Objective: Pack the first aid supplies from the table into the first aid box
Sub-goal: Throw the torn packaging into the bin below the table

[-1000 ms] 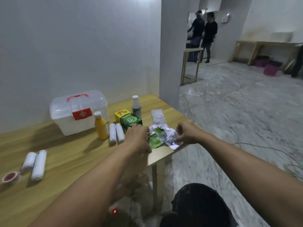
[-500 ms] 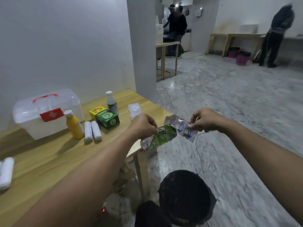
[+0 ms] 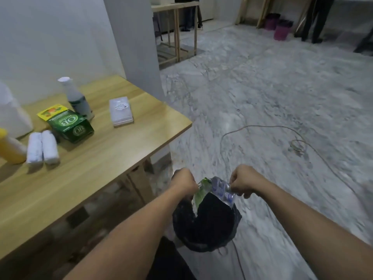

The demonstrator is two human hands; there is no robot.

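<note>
Both hands hold crumpled plastic wrappers [image 3: 214,189], green and clear-blue, over a black-lined bin [image 3: 205,223] on the floor. My left hand [image 3: 184,183] grips the green side and my right hand [image 3: 242,183] the clear-blue side. On the wooden table [image 3: 101,158] stand a green box [image 3: 70,126], a yellow box [image 3: 49,111], a dark bottle with a white cap [image 3: 77,100], a flat white packet [image 3: 120,111], two white bandage rolls [image 3: 42,146] and a yellow bottle [image 3: 10,147]. A corner of the white first aid box [image 3: 12,116] shows at the left edge.
The table's corner [image 3: 188,124] juts toward the bin. A thin cable [image 3: 262,128] loops across the marble floor. Far back stand a wooden frame table [image 3: 175,27], purple buckets [image 3: 280,30] and a person's legs [image 3: 314,19].
My hands lifted the wrappers off the table's edge and carried them right and down over the bin. My view swung right, so the first aid box slid mostly out of frame.
</note>
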